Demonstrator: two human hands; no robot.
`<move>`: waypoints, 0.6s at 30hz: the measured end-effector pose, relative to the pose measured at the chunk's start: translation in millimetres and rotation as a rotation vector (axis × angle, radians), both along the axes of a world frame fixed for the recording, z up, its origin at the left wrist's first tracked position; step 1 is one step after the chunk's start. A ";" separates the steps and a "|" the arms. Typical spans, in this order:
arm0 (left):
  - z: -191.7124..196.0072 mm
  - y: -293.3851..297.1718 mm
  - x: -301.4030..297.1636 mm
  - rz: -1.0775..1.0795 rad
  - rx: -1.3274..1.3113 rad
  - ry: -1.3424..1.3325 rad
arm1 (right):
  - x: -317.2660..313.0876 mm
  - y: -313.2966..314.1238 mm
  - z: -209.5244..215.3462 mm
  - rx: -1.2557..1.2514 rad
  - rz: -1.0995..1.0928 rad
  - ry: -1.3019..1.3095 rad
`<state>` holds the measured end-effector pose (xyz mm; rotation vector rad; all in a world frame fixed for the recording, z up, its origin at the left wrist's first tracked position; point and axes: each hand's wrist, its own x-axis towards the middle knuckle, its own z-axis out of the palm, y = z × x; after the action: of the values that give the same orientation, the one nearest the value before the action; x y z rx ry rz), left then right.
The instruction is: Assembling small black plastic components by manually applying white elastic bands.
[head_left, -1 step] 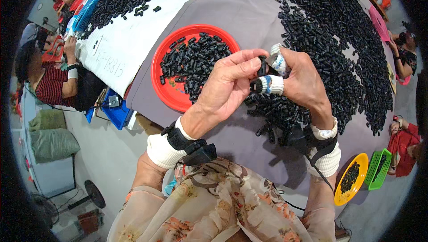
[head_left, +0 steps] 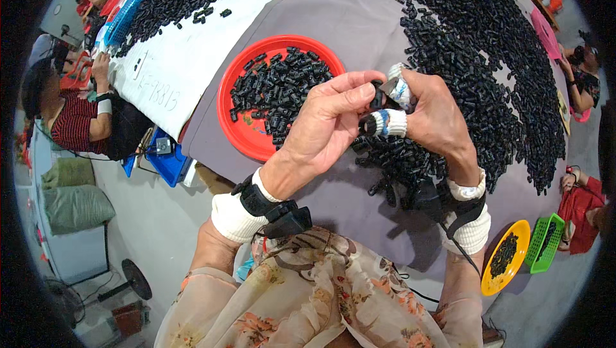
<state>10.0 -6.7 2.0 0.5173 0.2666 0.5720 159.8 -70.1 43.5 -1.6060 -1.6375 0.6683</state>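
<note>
Far left: two greenish sacks (head_left: 78,211) (plump ones), blue tray (head_left: 168,172), striped-shirted person (head_left: 76,122).

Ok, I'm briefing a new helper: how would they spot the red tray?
Find the table's grey cover, then the person's left hand. Just beyond it, to the left, sits a round red tray holding small black parts. Its red rim sets it apart from the yellow tray at lower right and the loose black pile.

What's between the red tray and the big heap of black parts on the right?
In the head view, the left hand, pinching a small black part, is between them; grey cloth shows beyond it.
</note>
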 end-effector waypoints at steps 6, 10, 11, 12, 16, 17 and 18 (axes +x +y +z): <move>2.0 0.3 0.1 -0.004 0.014 0.007 | -1.7 2.0 5.3 -0.045 0.018 -0.015; 0.4 3.8 0.7 0.007 0.024 0.011 | -0.4 5.7 1.0 -0.035 0.033 -0.039; 0.0 3.8 0.7 0.009 0.025 0.014 | -0.4 5.5 0.9 -0.035 0.033 -0.039; 0.1 3.7 0.7 0.009 0.025 0.014 | -0.6 5.2 1.2 -0.036 0.037 -0.041; 0.1 3.6 0.9 0.019 0.036 0.009 | -1.9 4.0 -0.4 -0.015 0.050 0.015; 0.1 3.5 1.1 0.025 0.039 0.013 | -1.7 4.3 -0.2 -0.015 0.049 0.014; -0.5 3.6 0.9 0.026 0.039 0.014 | -1.7 5.3 -0.7 -0.016 0.046 -0.041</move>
<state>10.9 -3.0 1.5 0.5563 0.2767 0.6001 158.1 -64.8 42.8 -1.6073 -1.7068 0.6779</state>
